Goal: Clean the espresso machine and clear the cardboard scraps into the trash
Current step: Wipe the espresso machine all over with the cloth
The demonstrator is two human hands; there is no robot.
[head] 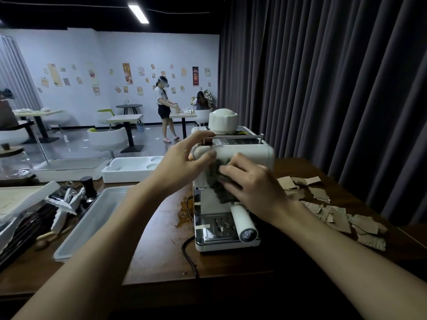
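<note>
One cream espresso machine (245,150), chrome drip tray (213,228).

The right hand (251,181) lies over most of the grey cloth (215,181), so I can't see how it is folded; the left hand (182,162) hides the top corner of the espresso machine (245,151); the posters (126,73) on the far wall are too small to read; the messy pile (23,215) on the left is cut off by the edge; the black cord (187,252) drops into the dark.
</note>
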